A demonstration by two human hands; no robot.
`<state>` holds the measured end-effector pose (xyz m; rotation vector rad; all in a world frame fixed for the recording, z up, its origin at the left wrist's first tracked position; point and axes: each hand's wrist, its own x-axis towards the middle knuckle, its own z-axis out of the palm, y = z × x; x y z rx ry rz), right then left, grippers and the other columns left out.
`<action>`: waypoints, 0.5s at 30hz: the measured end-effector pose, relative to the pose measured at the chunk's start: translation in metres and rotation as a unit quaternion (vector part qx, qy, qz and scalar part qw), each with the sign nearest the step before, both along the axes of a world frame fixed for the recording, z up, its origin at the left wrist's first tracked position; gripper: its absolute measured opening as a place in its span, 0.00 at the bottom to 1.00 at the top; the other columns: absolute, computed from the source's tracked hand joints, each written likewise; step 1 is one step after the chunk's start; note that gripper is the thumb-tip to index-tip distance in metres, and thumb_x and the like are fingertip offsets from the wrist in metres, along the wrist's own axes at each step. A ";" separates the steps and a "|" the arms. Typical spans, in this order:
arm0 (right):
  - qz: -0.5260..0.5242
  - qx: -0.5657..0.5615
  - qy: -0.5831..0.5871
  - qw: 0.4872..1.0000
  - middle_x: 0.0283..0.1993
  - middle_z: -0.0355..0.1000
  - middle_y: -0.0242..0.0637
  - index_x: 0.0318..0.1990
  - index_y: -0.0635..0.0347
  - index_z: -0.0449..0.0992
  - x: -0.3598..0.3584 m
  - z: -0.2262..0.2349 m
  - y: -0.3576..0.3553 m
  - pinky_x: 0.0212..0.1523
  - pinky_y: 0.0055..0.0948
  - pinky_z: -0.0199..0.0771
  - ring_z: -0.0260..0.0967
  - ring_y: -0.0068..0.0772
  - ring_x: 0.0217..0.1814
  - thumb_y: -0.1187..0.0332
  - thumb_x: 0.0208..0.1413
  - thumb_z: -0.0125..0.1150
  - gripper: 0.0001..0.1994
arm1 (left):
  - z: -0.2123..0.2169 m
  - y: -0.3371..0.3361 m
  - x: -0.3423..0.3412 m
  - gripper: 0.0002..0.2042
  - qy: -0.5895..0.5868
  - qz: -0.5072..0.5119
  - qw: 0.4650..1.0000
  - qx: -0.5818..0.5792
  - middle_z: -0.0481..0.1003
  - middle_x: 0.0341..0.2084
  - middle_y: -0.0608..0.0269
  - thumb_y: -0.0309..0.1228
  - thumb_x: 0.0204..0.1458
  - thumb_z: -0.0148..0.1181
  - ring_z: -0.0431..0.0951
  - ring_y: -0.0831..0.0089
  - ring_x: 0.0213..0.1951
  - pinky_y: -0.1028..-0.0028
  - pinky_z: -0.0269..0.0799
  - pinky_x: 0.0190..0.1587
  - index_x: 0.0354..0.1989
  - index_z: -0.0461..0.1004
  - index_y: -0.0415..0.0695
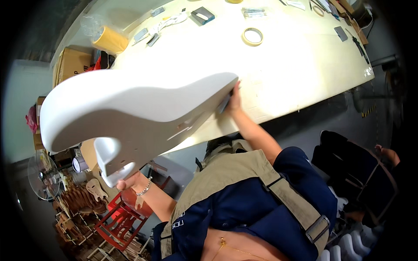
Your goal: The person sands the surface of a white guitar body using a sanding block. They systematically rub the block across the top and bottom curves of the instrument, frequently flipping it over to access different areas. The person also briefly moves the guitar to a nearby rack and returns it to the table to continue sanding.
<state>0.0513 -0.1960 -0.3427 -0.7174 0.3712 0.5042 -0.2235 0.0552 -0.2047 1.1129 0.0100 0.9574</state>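
A white electric guitar body (143,104) is held up, tilted, over the near left edge of the table. My left hand (130,180) grips its lower horn, thumb at the edge and fingers partly hidden behind it. At its right end, my right hand (235,99) is closed around a small grey piece that looks like sandpaper (224,105), against the body's edge. Most of the right fingers are hidden. Slots and small holes show on the body's lower side.
On the pale table (300,65) lie a masking tape roll (252,37), a dark box (203,16) and grey sheets (341,34). A yellow roll (110,40) stands at its left. Below left are a red chair (119,222) and racked wooden bodies (78,202). Another person (359,174) is at right.
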 end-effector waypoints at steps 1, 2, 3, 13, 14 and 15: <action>-0.019 0.007 0.000 1.000 0.64 0.57 0.38 0.65 0.59 0.55 -0.016 -0.008 0.018 0.64 0.35 0.53 0.54 0.35 0.64 0.35 0.58 0.38 0.39 | 0.002 -0.002 0.001 0.36 0.000 -0.005 1.000 -0.011 0.70 0.47 0.55 0.41 0.29 0.64 0.71 0.56 0.49 0.54 0.71 0.51 0.54 0.65 0.46; -0.037 0.014 0.001 0.999 0.65 0.56 0.38 0.66 0.58 0.54 -0.025 -0.016 0.027 0.66 0.35 0.50 0.52 0.36 0.66 0.35 0.59 0.37 0.39 | 0.001 -0.002 -0.001 0.34 -0.001 0.005 1.000 -0.030 0.70 0.47 0.56 0.40 0.30 0.64 0.71 0.57 0.49 0.54 0.70 0.52 0.52 0.66 0.46; -0.006 0.003 0.013 1.000 0.66 0.55 0.39 0.66 0.59 0.53 -0.019 -0.009 0.024 0.66 0.35 0.50 0.52 0.37 0.66 0.35 0.59 0.37 0.39 | -0.001 -0.002 0.000 0.33 -0.004 0.014 0.999 -0.052 0.70 0.47 0.56 0.40 0.30 0.64 0.71 0.57 0.49 0.55 0.69 0.52 0.51 0.66 0.46; 0.139 -0.388 -0.174 0.894 0.40 0.74 0.41 0.46 0.71 0.73 0.085 0.012 -0.065 0.43 0.29 0.69 0.69 0.30 0.41 0.49 0.60 0.50 0.27 | -0.085 -0.128 -0.009 0.24 0.164 0.020 0.915 -0.367 0.70 0.45 0.52 0.24 0.35 0.61 0.68 0.54 0.52 0.58 0.60 0.59 0.47 0.66 0.42; 0.150 -0.457 -0.174 0.859 0.40 0.75 0.44 0.46 0.68 0.74 0.094 0.002 -0.075 0.45 0.31 0.69 0.71 0.34 0.41 0.50 0.61 0.51 0.25 | -0.101 -0.141 -0.008 0.23 0.155 -0.003 0.898 -0.411 0.71 0.44 0.52 0.23 0.35 0.60 0.69 0.56 0.51 0.60 0.62 0.58 0.46 0.66 0.42; 0.173 -0.576 -0.206 0.772 0.41 0.75 0.48 0.50 0.65 0.73 0.103 -0.013 -0.084 0.46 0.34 0.69 0.72 0.45 0.41 0.52 0.62 0.48 0.23 | -0.112 -0.154 -0.008 0.22 0.143 -0.006 0.893 -0.427 0.71 0.43 0.52 0.23 0.36 0.60 0.70 0.57 0.50 0.62 0.64 0.57 0.45 0.66 0.42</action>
